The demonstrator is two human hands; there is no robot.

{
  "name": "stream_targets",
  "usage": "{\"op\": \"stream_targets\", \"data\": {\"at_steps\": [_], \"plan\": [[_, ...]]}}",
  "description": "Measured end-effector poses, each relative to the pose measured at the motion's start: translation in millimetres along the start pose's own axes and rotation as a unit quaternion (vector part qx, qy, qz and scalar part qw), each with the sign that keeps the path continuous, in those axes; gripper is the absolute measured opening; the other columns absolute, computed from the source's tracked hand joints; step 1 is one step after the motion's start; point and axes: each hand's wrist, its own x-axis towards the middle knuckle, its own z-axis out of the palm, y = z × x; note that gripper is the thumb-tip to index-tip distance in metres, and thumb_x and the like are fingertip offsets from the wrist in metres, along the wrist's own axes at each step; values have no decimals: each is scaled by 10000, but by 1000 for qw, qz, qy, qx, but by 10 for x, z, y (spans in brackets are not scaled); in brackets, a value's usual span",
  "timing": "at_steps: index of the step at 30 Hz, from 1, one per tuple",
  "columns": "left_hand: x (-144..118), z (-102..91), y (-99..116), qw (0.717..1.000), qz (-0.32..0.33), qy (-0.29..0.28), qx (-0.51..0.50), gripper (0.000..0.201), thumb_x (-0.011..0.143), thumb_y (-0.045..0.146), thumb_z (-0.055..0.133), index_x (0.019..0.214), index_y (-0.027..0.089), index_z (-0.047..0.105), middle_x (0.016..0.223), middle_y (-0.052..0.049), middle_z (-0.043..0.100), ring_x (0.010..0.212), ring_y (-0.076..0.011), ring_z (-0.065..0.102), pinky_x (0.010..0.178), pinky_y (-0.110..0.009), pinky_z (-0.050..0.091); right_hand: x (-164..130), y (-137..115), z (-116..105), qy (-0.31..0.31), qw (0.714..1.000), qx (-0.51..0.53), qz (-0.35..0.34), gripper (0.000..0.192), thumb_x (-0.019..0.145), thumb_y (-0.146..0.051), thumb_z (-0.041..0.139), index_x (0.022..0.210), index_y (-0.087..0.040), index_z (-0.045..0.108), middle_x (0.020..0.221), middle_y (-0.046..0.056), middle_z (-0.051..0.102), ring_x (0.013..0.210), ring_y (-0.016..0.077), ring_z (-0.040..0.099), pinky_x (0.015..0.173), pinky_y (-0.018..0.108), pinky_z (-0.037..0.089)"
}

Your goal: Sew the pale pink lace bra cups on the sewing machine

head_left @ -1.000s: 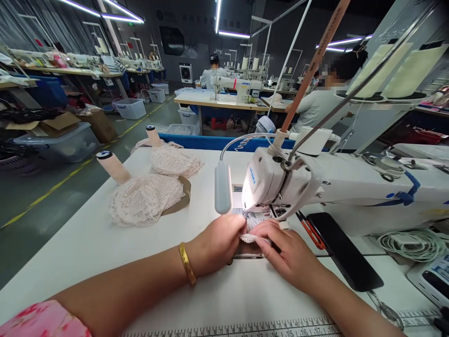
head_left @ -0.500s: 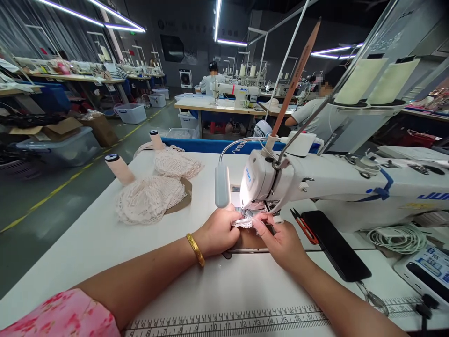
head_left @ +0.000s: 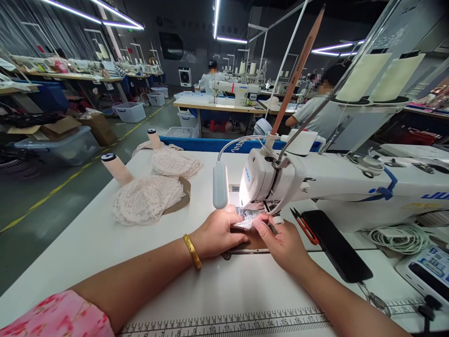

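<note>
A small piece of pale lace lies under the lit head of the white sewing machine, close to the needle area. My left hand, with a gold bangle at the wrist, is closed on the lace's left side. On its right side, my right hand pinches the lace between thumb and fingers. The presser foot is partly hidden by the fabric and glare. A brown patch of the machine bed shows between my hands.
Lace piles and thread cones stand at the left. A lamp hangs beside the machine head. Orange thread snips and a black phone lie at the right. A ruler strip runs along the front edge. Co-workers sit beyond.
The lace between my hands has shifted slightly and now bunches up toward the needle. My left thumb has extended a little to the right. My right hand stays nearly in place.
</note>
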Motion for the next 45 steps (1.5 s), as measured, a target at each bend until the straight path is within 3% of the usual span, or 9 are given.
{"op": "stream_targets", "data": {"at_steps": [4,8,12,15,20,36,41,43,45], "plan": [[-6,-17,69,998,-30,7,-46,286,809,280,724,605,171,554,813,-1,518,818,-166,583,672,-243,476,-4,-2,-6,-23,1000,-9,-16,332,1045,-446,460,902,-242,679,795,21,740,723,198,684,701,290,539],[-32,-17,71,999,-8,18,-48,314,862,324,704,614,165,594,793,-1,534,786,-156,570,673,-249,471,-18,0,-35,-44,998,-20,-42,270,1062,-383,466,903,-249,639,780,5,716,718,187,661,677,276,507],[-126,31,16,991,117,39,50,295,922,258,648,642,165,653,781,-14,587,770,-154,562,721,-293,438,-39,21,-111,-131,982,-51,-128,214,1082,-282,459,941,-242,614,845,12,704,783,190,643,734,298,477],[-235,99,-7,960,226,72,150,181,941,173,645,775,180,714,890,-18,712,844,-173,618,824,-357,408,-60,25,-165,-207,955,-75,-198,205,1086,-232,470,937,-225,609,849,17,680,822,197,615,778,323,449],[-326,175,-1,937,263,93,212,183,997,119,602,871,185,719,887,13,756,799,-150,627,822,-366,365,-78,26,-183,-217,951,-86,-205,198,1095,-230,478,959,-218,621,851,14,667,828,196,593,794,345,421],[-99,124,-121,934,241,108,240,257,996,149,551,831,186,746,845,-11,738,756,-173,633,745,-351,400,4,268,-59,-131,956,-158,-207,199,1095,-234,439,1017,-247,622,867,38,718,832,205,682,732,316,492],[-18,61,-147,973,155,57,161,176,898,117,598,884,195,756,933,-26,733,870,-188,655,800,-324,457,3,253,-70,-143,962,-160,-169,214,1098,-380,450,1106,-254,622,988,72,741,885,243,698,680,338,527],[12,23,-120,989,104,32,102,181,917,150,583,871,199,751,919,-21,725,875,-182,649,826,-311,475,-9,212,-48,-150,962,-154,-170,328,1047,-501,551,1245,-242,587,1054,97,750,930,278,705,745,392,564],[40,-15,-84,998,46,15,46,252,972,222,550,787,194,720,872,-13,709,852,-173,638,830,-297,486,-18,178,2,-134,963,-156,-174,386,1033,-491,579,1308,-220,560,1085,118,754,973,304,709,846,454,573]]}}
